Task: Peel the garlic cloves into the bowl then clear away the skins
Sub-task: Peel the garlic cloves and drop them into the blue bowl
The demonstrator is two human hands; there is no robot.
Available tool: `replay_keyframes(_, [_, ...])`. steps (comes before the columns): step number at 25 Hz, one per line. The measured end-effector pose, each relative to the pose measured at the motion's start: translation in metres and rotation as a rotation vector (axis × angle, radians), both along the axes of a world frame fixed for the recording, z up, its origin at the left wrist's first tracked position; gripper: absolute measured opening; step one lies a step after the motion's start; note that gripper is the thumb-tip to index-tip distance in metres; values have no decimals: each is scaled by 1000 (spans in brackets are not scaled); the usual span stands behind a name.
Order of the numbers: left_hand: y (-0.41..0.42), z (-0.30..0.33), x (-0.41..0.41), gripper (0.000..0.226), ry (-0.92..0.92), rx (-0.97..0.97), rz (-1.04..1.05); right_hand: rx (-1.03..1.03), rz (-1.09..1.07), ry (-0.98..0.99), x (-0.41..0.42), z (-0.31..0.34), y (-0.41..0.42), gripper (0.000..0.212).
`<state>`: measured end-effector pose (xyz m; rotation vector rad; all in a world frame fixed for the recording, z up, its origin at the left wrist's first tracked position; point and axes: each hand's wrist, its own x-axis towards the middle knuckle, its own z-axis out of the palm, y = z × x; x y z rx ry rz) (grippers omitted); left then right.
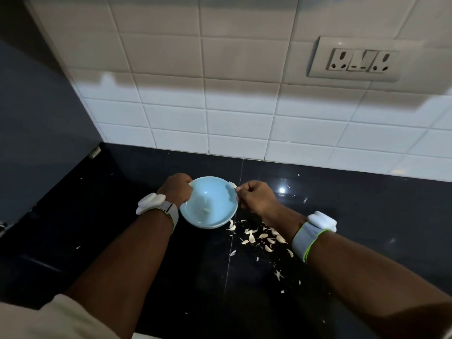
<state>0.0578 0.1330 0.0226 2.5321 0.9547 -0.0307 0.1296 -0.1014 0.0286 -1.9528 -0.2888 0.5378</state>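
A light blue bowl (215,216) sits on the black counter, tilted toward me. My left hand (176,188) grips its far left rim. My right hand (256,195) is curled at the bowl's right rim and pinches a pale garlic clove (232,184) over the edge. One small pale piece (206,210) lies inside the bowl. Several garlic cloves and skins (261,237) are scattered on the counter right of the bowl, under my right forearm.
The black counter (122,241) meets a white tiled wall (220,113) just behind the bowl. A wall socket (357,61) is high on the right. Small skin flakes (278,274) lie nearer me. A dark panel (36,118) stands at the left.
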Motion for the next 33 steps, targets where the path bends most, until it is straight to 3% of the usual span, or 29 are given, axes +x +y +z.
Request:
replay_keyframes(4, [-8, -18, 15, 17, -115, -156, 123, -8, -18, -16, 7, -2, 1, 20])
replay_keyframes(8, [-22, -26, 27, 18, -274, -529, 387, -12, -50, 3, 12, -2, 3, 18])
replay_keyframes(10, [-29, -25, 30, 25, -289, -591, 417, 16, -94, 6, 16, -4, -7, 19])
replay_keyframes(12, [-36, -24, 29, 44, -285, -410, 429, -28, -93, -30, 21, -6, -25, 18])
replay_keyframes(15, [-62, -19, 22, 48, -499, 152, 317, -404, 7, -200, 25, -3, -66, 23])
replay_keyframes(17, [-89, -15, 15, 39, -719, 425, -21, -572, 6, -314, 26, -5, -86, 40])
replay_keyframes(19, [-124, -17, 10, 32, -820, 486, -457, -578, 2, -347, 27, -9, -103, 39])
replay_keyframes(22, [-169, -22, 2, 28, -664, 264, -734, -585, 44, -391, 26, -15, -123, 10])
replay_keyframes(26, [-194, -44, 2, 28, -251, 82, -655, -691, 139, -434, 23, -15, -144, 18])
replay_keyframes(33, [-202, -62, 7, 18, -210, -3, -467, -746, 253, -500, 13, -35, -153, 24])
